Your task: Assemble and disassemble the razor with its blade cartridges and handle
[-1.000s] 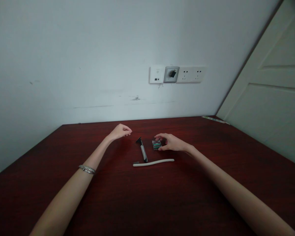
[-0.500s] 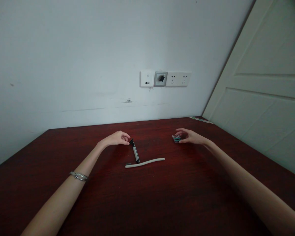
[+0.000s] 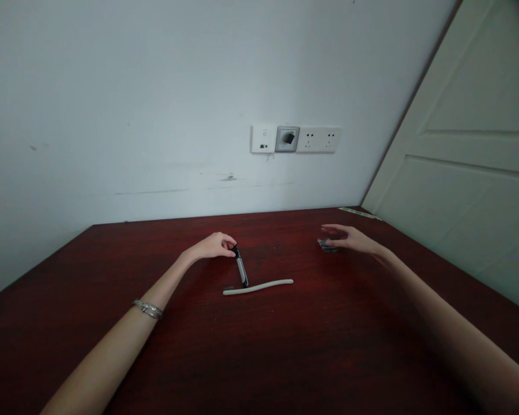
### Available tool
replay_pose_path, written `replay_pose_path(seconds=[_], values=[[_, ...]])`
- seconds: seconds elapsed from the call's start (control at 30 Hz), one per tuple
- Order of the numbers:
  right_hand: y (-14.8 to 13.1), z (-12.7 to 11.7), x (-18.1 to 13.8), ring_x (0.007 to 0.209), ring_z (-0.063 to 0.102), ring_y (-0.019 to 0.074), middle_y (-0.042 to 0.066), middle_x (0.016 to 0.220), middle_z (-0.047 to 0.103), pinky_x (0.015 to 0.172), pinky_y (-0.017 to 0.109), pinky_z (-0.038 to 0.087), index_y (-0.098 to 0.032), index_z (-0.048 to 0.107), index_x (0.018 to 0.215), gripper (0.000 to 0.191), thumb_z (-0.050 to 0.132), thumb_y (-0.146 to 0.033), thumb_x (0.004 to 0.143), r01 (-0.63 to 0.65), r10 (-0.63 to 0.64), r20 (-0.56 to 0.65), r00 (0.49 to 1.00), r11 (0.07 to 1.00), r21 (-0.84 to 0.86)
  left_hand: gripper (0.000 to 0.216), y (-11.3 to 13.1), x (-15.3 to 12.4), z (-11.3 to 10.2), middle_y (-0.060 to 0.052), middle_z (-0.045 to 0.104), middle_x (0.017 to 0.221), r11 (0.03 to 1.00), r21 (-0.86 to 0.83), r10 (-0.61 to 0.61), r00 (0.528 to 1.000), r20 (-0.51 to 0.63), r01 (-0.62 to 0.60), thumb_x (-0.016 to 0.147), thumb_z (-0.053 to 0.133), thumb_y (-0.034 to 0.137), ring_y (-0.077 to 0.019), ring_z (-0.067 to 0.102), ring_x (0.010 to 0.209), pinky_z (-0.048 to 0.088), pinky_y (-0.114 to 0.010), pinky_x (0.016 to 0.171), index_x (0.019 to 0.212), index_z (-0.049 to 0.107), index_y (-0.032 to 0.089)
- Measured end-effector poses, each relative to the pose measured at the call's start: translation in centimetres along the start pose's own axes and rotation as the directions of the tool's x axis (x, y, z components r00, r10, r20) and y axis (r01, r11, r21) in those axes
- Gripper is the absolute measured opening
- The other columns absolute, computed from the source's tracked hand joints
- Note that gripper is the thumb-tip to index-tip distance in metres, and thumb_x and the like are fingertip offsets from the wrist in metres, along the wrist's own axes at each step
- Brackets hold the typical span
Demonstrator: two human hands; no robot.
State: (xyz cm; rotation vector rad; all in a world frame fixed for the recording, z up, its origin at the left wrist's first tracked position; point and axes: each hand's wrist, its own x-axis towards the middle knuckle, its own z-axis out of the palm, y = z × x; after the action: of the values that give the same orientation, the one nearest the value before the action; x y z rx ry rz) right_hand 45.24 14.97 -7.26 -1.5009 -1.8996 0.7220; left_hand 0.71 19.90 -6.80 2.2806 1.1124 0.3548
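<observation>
My left hand (image 3: 221,246), with a silver bracelet on its wrist, pinches the head end of a black-and-grey razor (image 3: 241,271). The razor's lower end rests beside a pale toothbrush (image 3: 259,287), which lies across the table with its dark bristles to the left. On the right, my right hand (image 3: 348,238) hovers at a small clear case (image 3: 326,246). Its fingers are spread above the case and the thumb is in front of it, hiding part. The case sits on the table; what is inside cannot be made out now.
The dark red wooden table (image 3: 259,351) meets a white wall with sockets and a black plug (image 3: 289,139). A pale panelled door (image 3: 471,167) borders the right side. A flat printed strip (image 3: 358,213) lies at the back right corner.
The small case has shifted to the right with my right hand, whose fingers have spread apart from it. My left fingers have closed on the razor's head end. The view has drifted slightly.
</observation>
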Motion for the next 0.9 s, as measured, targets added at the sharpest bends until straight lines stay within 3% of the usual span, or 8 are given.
replay_pose_path(seconds=[0.07, 0.17, 0.3, 0.43, 0.6, 0.73, 0.9], values=[[-2.4, 1.5, 0.3, 0.100, 0.060, 0.0239, 0.011, 0.114, 0.063, 0.086, 0.035, 0.048, -0.017, 0.062, 0.109, 0.047, 0.067, -0.038, 0.067, 0.008, -0.012, -0.063, 0.998, 0.998, -0.058, 0.046, 0.2, 0.0, 0.2, -0.007, 0.067, 0.082, 1.000, 0.018, 0.009, 1.000, -0.015, -0.009, 0.064, 0.068, 0.043, -0.0174, 0.060, 0.075, 0.044, -0.026, 0.068, 0.097, 0.067, 0.011], [-7.1, 5.3, 0.6, 0.077, 0.064, 0.0184, 0.007, 0.086, 0.070, 0.073, 0.030, 0.050, -0.014, 0.067, 0.094, 0.028, 0.061, -0.033, 0.073, 0.080, -0.079, 0.018, 0.997, 0.988, -0.132, 0.045, 0.3, 0.0, 0.2, -0.007, 0.067, 0.082, 1.000, 0.017, 0.010, 1.000, -0.026, -0.010, 0.065, 0.068, 0.042, -0.0176, 0.060, 0.074, 0.044, -0.026, 0.068, 0.096, 0.067, 0.010], [-13.7, 11.4, 0.2, 0.071, 0.064, 0.0159, 0.004, 0.079, 0.070, 0.066, 0.025, 0.046, -0.015, 0.067, 0.096, 0.027, 0.061, -0.031, 0.074, 0.175, -0.158, 0.089, 0.983, 0.958, -0.228, 0.045, -0.2, -0.3, -0.6, -0.008, 0.068, 0.085, 0.999, -0.032, -0.010, 1.000, 0.007, 0.010, 0.064, 0.068, 0.039, -0.0183, 0.061, 0.077, 0.045, -0.027, 0.070, 0.099, 0.067, 0.010], [-18.2, 16.0, 0.1, 0.074, 0.065, 0.0188, 0.006, 0.078, 0.070, 0.067, 0.025, 0.045, -0.017, 0.068, 0.089, 0.026, 0.062, -0.037, 0.074, 0.160, -0.115, 0.138, 0.984, 0.912, -0.378, 0.040, -0.7, -0.9, -2.3, -0.008, 0.070, 0.089, 0.996, -0.066, -0.054, 0.999, 0.000, 0.054, 0.067, 0.065, 0.036, -0.0192, 0.062, 0.081, 0.046, -0.028, 0.074, 0.099, 0.067, 0.011], [-20.0, 18.8, 0.8, 0.085, 0.065, 0.0265, 0.015, 0.092, 0.068, 0.069, 0.030, 0.047, -0.014, 0.067, 0.088, 0.036, 0.064, -0.046, 0.071, 0.115, -0.038, 0.159, 0.987, 0.852, -0.511, 0.035, -0.5, -1.6, -4.6, -0.009, 0.069, 0.098, 0.994, -0.058, -0.096, 0.988, -0.118, 0.090, 0.072, 0.059, 0.039, -0.0199, 0.062, 0.088, 0.046, -0.028, 0.076, 0.094, 0.069, 0.013], [-19.9, 19.9, 1.6, 0.087, 0.065, 0.0271, 0.016, 0.094, 0.068, 0.070, 0.030, 0.048, -0.013, 0.066, 0.092, 0.033, 0.066, -0.039, 0.070, 0.103, -0.029, 0.147, 0.989, 0.844, -0.526, 0.041, -0.5, -1.9, -5.5, -0.010, 0.069, 0.093, 0.989, -0.065, -0.143, 0.978, -0.154, 0.134, 0.073, 0.056, 0.043, -0.0187, 0.061, 0.078, 0.046, -0.025, 0.061, 0.097, 0.067, 0.012], [-19.8, 20.2, 2.3, 0.084, 0.066, 0.0251, 0.015, 0.092, 0.069, 0.067, 0.027, 0.048, -0.013, 0.067, 0.088, 0.027, 0.067, -0.030, 0.066, 0.055, 0.017, 0.137, 0.990, 0.861, -0.506, 0.037, 0.1, -1.9, -5.9, -0.008, 0.069, 0.090, 0.993, -0.063, -0.114, 0.979, -0.168, 0.105, 0.074, 0.054, 0.040, -0.0170, 0.060, 0.076, 0.045, -0.024, 0.059, 0.093, 0.068, 0.013]])
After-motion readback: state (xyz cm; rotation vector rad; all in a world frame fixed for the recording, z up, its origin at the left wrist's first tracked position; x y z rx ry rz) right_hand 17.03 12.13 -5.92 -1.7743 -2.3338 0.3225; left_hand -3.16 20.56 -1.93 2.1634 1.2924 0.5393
